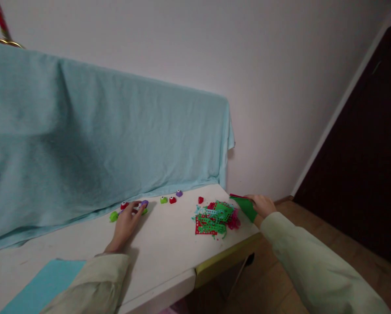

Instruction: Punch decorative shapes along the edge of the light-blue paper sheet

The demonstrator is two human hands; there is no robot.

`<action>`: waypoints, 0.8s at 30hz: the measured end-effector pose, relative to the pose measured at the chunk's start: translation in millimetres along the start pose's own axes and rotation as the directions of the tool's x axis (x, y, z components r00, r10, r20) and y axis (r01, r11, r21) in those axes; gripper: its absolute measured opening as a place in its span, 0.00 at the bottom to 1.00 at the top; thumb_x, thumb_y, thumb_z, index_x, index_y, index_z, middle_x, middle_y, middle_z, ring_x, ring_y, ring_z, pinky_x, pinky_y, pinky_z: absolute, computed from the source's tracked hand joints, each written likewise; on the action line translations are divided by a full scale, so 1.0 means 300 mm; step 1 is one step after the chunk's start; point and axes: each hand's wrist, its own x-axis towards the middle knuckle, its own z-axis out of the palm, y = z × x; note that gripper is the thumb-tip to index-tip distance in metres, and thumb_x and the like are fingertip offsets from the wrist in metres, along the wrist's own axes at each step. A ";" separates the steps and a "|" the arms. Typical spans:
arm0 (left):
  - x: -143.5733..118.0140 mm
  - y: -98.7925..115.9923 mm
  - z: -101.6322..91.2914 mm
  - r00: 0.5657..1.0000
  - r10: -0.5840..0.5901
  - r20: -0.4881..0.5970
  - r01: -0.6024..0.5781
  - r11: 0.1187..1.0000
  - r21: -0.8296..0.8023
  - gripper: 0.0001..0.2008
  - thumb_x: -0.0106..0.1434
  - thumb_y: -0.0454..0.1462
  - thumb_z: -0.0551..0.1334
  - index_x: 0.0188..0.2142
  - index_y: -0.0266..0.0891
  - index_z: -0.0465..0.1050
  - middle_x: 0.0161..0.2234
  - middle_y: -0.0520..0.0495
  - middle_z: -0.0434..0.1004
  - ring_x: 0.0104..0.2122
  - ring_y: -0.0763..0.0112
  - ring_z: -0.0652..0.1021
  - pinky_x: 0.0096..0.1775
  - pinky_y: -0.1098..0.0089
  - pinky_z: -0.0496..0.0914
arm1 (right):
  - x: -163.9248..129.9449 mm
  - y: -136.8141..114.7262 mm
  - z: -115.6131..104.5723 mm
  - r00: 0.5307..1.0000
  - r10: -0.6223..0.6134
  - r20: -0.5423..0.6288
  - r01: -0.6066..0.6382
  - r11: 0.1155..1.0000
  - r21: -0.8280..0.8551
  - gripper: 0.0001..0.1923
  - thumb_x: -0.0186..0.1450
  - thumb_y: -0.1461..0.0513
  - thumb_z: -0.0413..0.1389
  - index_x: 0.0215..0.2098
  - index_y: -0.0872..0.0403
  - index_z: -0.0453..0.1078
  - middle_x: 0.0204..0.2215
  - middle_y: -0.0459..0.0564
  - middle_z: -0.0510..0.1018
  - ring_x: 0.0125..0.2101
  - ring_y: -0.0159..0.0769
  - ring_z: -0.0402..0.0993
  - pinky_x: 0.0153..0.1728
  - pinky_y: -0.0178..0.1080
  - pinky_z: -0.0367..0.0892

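On the white table's far side, my left hand [127, 223] curves its fingers and thumb around a small purple craft punch [145, 203] with a white top. Close about this hand are a green punch [113, 216] and a red punch [124, 205], partly covered by the fingers. My right hand [262, 206] grips green paper [244, 207] with a red edge showing, at the table's right end. Just left of that paper lies a heap of perforated paper scraps [215, 218] in green, red, light blue and pink.
Further punches stand along the back: a green one [163, 199], a red one [172, 199], a purple one [179, 192] and a red one [200, 199]. A blue sheet [41, 285] lies front left. Light-blue cloth [133, 135] hangs behind the table [169, 244]. A yellow-green drawer front [226, 259] runs below the edge.
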 end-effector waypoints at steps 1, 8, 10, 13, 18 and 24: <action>0.000 -0.003 0.001 1.000 0.000 0.006 0.000 1.000 0.000 0.24 0.60 0.55 0.52 0.44 0.41 0.72 0.35 0.46 0.78 0.32 0.61 0.77 0.34 0.66 0.70 | 0.007 -0.013 0.008 1.000 -0.010 0.015 0.010 1.000 0.000 0.19 0.66 0.63 0.46 0.50 0.42 0.72 0.37 0.51 0.81 0.39 0.40 0.76 0.38 0.37 0.66; -0.002 -0.010 0.000 1.000 0.005 0.028 -0.005 1.000 0.029 0.26 0.61 0.55 0.52 0.45 0.39 0.71 0.35 0.46 0.78 0.33 0.62 0.77 0.35 0.68 0.68 | 0.058 0.034 0.030 1.000 -0.022 0.003 0.021 0.989 0.145 0.18 0.67 0.61 0.47 0.50 0.41 0.72 0.43 0.47 0.80 0.44 0.37 0.74 0.43 0.35 0.64; -0.003 -0.005 -0.003 1.000 0.001 0.029 -0.002 0.999 0.043 0.26 0.61 0.55 0.51 0.45 0.39 0.71 0.36 0.46 0.78 0.33 0.63 0.77 0.35 0.68 0.68 | 0.054 0.093 0.040 0.998 0.043 -0.035 -0.036 0.983 0.180 0.18 0.67 0.60 0.47 0.52 0.41 0.70 0.44 0.46 0.79 0.44 0.37 0.74 0.44 0.35 0.64; -0.005 0.006 -0.006 1.000 -0.006 0.028 0.004 0.997 0.073 0.27 0.61 0.56 0.51 0.45 0.38 0.71 0.36 0.45 0.78 0.33 0.62 0.77 0.35 0.68 0.68 | 0.019 0.182 0.073 0.980 0.183 -0.076 -0.170 0.974 0.152 0.19 0.67 0.60 0.46 0.54 0.41 0.68 0.44 0.50 0.79 0.44 0.39 0.74 0.44 0.37 0.65; -0.008 0.022 -0.009 0.999 -0.008 0.034 0.003 0.992 0.127 0.28 0.61 0.56 0.50 0.45 0.37 0.71 0.34 0.46 0.79 0.34 0.61 0.78 0.34 0.69 0.68 | -0.082 0.260 0.196 0.966 0.257 0.026 -0.258 0.954 0.153 0.20 0.64 0.63 0.49 0.52 0.46 0.71 0.39 0.55 0.80 0.41 0.43 0.76 0.42 0.41 0.66; -0.014 0.040 -0.021 0.994 -0.013 0.113 -0.013 0.974 0.228 0.30 0.62 0.56 0.49 0.48 0.33 0.69 0.32 0.47 0.77 0.34 0.63 0.75 0.35 0.70 0.66 | -0.144 0.276 0.341 0.999 -0.046 0.007 0.025 0.655 0.755 0.17 0.62 0.59 0.51 0.46 0.54 0.75 0.39 0.51 0.81 0.40 0.40 0.76 0.42 0.40 0.69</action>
